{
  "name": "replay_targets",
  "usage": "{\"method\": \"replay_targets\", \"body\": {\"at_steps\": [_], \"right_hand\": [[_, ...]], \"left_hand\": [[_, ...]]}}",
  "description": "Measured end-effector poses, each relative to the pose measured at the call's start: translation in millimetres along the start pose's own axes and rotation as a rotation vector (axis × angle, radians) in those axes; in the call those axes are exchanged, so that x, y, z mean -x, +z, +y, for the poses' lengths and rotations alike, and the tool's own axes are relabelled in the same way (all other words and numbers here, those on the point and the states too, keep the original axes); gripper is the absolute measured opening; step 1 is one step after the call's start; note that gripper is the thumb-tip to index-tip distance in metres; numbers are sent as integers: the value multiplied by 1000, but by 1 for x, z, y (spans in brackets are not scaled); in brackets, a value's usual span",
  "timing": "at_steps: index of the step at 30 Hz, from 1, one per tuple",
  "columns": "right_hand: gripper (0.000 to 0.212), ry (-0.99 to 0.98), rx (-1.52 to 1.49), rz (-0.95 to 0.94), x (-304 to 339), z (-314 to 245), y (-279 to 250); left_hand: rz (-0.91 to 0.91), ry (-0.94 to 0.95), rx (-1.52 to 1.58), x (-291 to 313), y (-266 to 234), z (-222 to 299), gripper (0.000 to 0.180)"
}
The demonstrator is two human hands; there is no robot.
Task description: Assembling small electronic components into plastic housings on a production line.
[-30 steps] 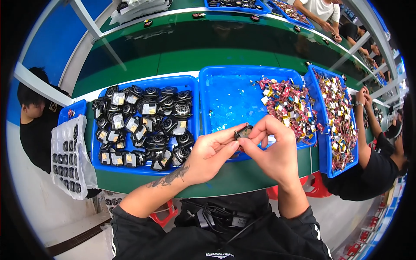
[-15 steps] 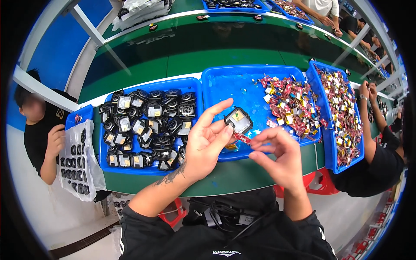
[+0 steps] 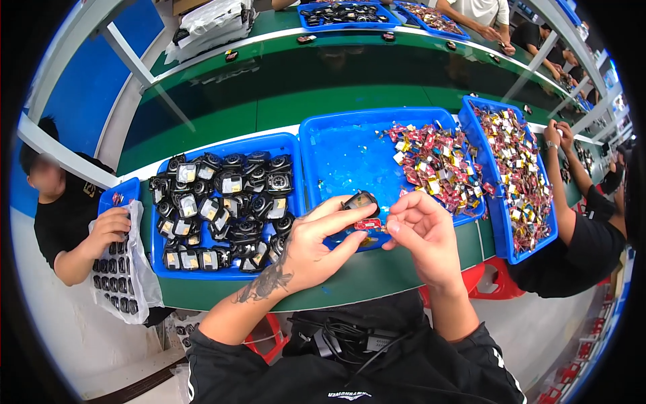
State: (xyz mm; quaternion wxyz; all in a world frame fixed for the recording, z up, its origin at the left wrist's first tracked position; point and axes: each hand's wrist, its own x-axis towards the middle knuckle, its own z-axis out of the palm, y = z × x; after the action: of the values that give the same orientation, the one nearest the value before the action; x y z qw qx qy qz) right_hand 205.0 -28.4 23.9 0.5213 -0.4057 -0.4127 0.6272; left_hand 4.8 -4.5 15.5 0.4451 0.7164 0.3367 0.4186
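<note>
My left hand (image 3: 316, 246) holds a small black device (image 3: 360, 201) with a pale face between thumb and fingers, over the front edge of the middle blue bin (image 3: 336, 155). My right hand (image 3: 420, 232) pinches a small red part (image 3: 368, 224) just below that device, fingertips almost touching the left hand. To the left, another blue bin (image 3: 158, 259) is filled with several similar black devices (image 3: 222, 202). Small red and yellow wrapped parts (image 3: 434, 165) lie heaped in the right half of the middle bin.
A third blue bin (image 3: 501, 222) at the right holds more red and yellow parts. A person in black at the left handles a clear tray of black pieces (image 3: 118, 269). Another person's arms (image 3: 562, 175) reach in at the right. A green belt (image 3: 323, 74) runs behind.
My hands were apart half a second ago, the left one lifting the device higher. Now the right hand has come back to it with a red part pinched below the device.
</note>
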Motion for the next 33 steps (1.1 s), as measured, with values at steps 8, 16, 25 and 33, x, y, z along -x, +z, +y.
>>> {"method": "replay_targets", "body": {"at_steps": [8, 16, 25, 33], "right_hand": [[30, -385, 662, 126, -1, 0, 6], [36, -645, 999, 139, -15, -4, 15], [22, -474, 701, 31, -2, -1, 30], [14, -444, 681, -8, 0, -8, 26]], "left_hand": [[-3, 13, -75, -2, 2, -5, 36], [36, -179, 581, -7, 9, -1, 55], [121, -175, 315, 8, 1, -2, 53], [93, -35, -13, 6, -2, 2, 50]]}}
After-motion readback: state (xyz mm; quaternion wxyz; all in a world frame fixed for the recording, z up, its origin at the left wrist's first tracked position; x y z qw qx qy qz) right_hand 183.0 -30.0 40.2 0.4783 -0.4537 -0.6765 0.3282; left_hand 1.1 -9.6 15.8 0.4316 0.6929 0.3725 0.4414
